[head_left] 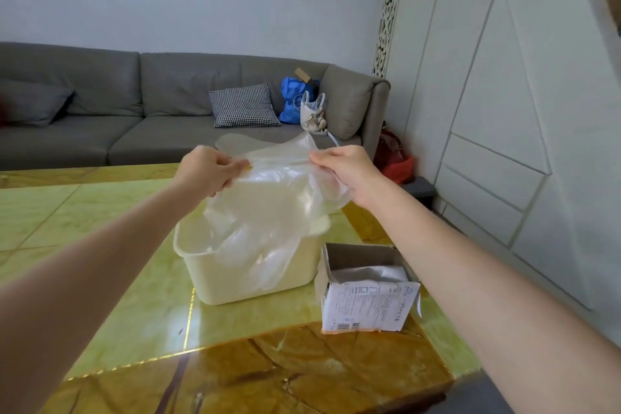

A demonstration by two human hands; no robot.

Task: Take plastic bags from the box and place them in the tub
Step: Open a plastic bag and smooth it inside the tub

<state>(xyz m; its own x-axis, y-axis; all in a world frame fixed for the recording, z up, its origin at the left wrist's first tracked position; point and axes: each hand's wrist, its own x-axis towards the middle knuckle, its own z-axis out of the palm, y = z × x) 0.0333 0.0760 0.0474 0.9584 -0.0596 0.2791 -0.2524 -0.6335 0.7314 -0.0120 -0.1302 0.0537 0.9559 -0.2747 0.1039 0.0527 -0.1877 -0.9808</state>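
A clear plastic bag (275, 191) hangs above the cream plastic tub (215, 279), its lower part drooping into the tub and over its right rim. My left hand (208, 171) pinches the bag's top edge on the left. My right hand (346, 171) grips the same edge on the right. The open cardboard box (366, 306) stands just right of the tub, with more folded plastic showing inside.
The tub and box sit on a glossy green and amber stone table (100, 212). Behind it runs a grey sofa (134, 111) with a checked cushion, a blue bag and a white handbag. A red bag (393, 158) lies on the floor by the white wall panels.
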